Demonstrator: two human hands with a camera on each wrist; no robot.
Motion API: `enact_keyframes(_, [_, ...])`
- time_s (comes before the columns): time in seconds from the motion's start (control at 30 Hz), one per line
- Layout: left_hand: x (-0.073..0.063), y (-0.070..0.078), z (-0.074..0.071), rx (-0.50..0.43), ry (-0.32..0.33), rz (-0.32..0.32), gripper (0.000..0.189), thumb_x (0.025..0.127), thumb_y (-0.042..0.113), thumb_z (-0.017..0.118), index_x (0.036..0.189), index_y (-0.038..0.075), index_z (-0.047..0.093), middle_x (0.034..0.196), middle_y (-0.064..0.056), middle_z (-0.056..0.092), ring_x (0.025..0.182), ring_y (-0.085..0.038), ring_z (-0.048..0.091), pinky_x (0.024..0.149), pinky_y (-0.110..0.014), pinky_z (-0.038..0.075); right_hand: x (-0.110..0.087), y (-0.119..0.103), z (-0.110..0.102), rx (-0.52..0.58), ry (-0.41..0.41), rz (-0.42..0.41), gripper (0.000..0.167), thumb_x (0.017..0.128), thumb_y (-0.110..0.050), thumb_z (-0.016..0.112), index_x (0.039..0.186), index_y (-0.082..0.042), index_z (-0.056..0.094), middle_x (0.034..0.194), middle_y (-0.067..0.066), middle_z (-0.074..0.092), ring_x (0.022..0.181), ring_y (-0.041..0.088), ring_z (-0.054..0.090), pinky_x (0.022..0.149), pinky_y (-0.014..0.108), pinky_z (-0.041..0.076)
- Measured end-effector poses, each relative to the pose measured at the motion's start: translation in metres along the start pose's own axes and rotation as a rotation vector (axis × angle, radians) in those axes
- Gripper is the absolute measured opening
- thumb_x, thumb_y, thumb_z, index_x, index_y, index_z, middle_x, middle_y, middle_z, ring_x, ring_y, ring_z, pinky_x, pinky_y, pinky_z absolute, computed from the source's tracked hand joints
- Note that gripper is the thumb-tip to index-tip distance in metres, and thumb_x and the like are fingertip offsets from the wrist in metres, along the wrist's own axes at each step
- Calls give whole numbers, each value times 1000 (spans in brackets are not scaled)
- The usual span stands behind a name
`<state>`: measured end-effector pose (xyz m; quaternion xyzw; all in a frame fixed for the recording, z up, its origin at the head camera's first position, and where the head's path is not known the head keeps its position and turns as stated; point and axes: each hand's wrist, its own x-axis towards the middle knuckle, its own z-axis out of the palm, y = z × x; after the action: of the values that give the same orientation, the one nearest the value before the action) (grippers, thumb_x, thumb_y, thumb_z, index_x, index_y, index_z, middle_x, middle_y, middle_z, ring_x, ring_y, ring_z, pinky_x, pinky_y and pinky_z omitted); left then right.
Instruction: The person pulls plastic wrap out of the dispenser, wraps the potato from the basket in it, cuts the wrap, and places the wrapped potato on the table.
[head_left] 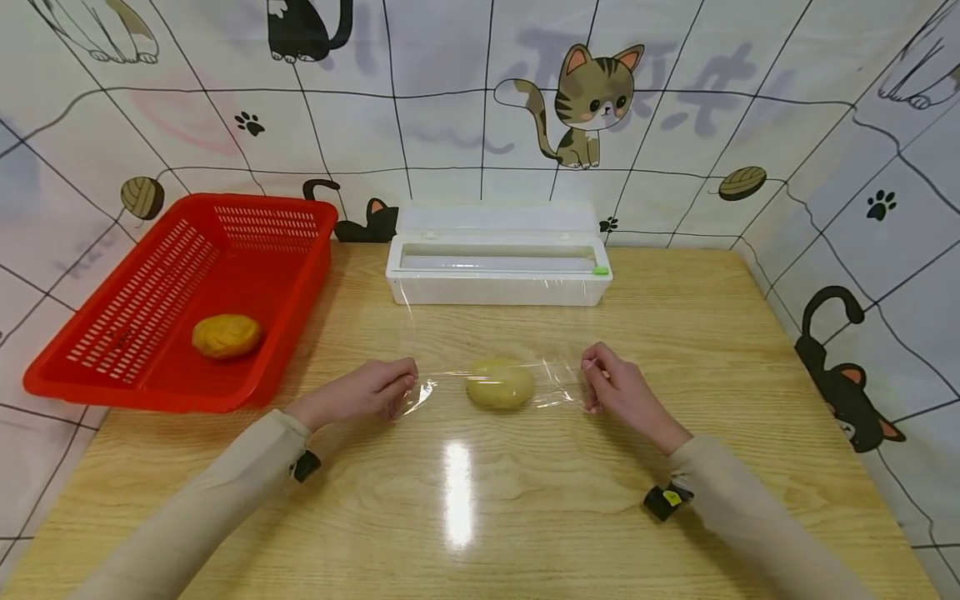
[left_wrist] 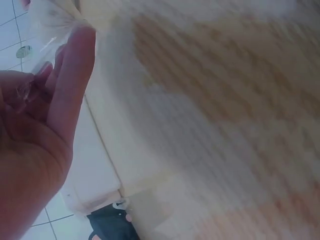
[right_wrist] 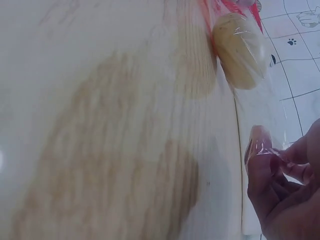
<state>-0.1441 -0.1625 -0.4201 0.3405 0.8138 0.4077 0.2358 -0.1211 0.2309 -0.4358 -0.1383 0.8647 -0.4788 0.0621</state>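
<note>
A sheet of clear plastic wrap (head_left: pixel 555 379) is stretched between my two hands and runs back toward the white wrap dispenser (head_left: pixel 498 290). My left hand (head_left: pixel 371 387) pinches its near left corner, and my right hand (head_left: pixel 615 387) pinches the near right one. Under the film, in the head view, sits a peeled potato (head_left: pixel 501 385), pale yellow and smooth. The right wrist view shows the potato (right_wrist: pixel 240 52) behind the glossy film, with bunched film between thumb and fingers (right_wrist: pixel 262 165). In the left wrist view crumpled film shows at the left fingertips (left_wrist: pixel 82 37).
At the left stands a red plastic basket (head_left: pixel 292 308) with another yellow potato-like piece (head_left: pixel 227 336) in it. The dispenser's lid (head_left: pixel 502 218) is raised, and a green slider (head_left: pixel 601 271) sits at its right end. A cat-printed cloth (head_left: pixel 450 125) hangs behind the wooden table (head_left: pixel 360 517).
</note>
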Motion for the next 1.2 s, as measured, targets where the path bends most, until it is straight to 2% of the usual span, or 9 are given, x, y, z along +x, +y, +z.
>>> enact_keyframes(0.17, [4, -6, 2, -3, 32, -13, 16, 103, 4, 41, 90, 2, 50, 60, -2, 56, 49, -15, 58, 49, -30, 52, 1, 2, 4, -47, 11, 14, 11, 103, -8, 43, 101, 0, 49, 63, 6, 54, 49, 18, 58, 45, 31, 49])
enact_keyframes(0.27, [9, -9, 4, 16, 57, -35, 14, 102, 4, 44, 89, 3, 50, 57, -2, 55, 46, -14, 57, 46, -30, 51, 2, 2, 7, -99, 39, -11, 2, 100, -1, 44, 101, 0, 44, 63, 6, 51, 46, 15, 56, 43, 29, 48])
enact_keyframes(0.43, [14, -12, 8, 73, 93, -104, 7, 100, 2, 49, 94, 5, 47, 52, 0, 53, 41, -14, 54, 42, -29, 49, 3, 0, 13, -257, 98, -72, 14, 93, 9, 46, 97, -3, 40, 67, 7, 46, 45, 12, 51, 44, 27, 44])
enact_keyframes(0.53, [15, -11, 10, 66, 126, -132, 9, 99, 2, 50, 93, 4, 44, 50, 0, 52, 38, -15, 52, 41, -29, 48, 3, -3, 15, -351, 122, -84, 20, 88, 13, 46, 93, -6, 45, 78, 10, 42, 52, 15, 49, 46, 28, 40])
enact_keyframes(0.67, [14, -11, 9, 22, 150, -124, 11, 99, 0, 50, 91, 4, 44, 50, -1, 51, 38, -15, 51, 41, -29, 46, 3, -5, 17, -411, 121, -82, 26, 83, 16, 46, 92, -8, 52, 87, 13, 40, 66, 23, 45, 49, 30, 37])
enact_keyframes(0.8, [12, -12, 4, -75, 124, -117, 9, 100, 3, 50, 94, 4, 44, 54, -5, 53, 42, -16, 53, 44, -30, 49, 3, -6, 16, -411, 103, -32, 25, 85, 14, 45, 93, -6, 58, 91, 14, 41, 70, 25, 44, 53, 32, 38])
enact_keyframes(0.97, [8, -12, -5, -215, 73, -117, 7, 102, 8, 47, 100, 2, 44, 60, -10, 57, 50, -24, 60, 50, -39, 54, 2, -7, 12, -375, 53, 43, 17, 91, 4, 49, 97, -3, 63, 93, 15, 40, 66, 21, 45, 55, 31, 40])
enact_keyframes(1.1, [6, -9, -9, -279, 15, -77, 8, 101, 4, 48, 102, 1, 41, 65, -12, 56, 55, -27, 61, 54, -44, 55, 1, -8, 11, -367, 30, 49, 14, 87, -1, 57, 99, -3, 63, 95, 16, 40, 63, 18, 43, 54, 30, 39])
enact_keyframes(1.2, [4, -7, -11, -286, -12, -32, 14, 98, -3, 49, 104, 0, 37, 68, -13, 55, 59, -27, 60, 57, -44, 55, 0, -8, 10, -379, 24, 51, 15, 84, 0, 58, 99, -1, 64, 98, 16, 41, 63, 17, 44, 53, 29, 39])
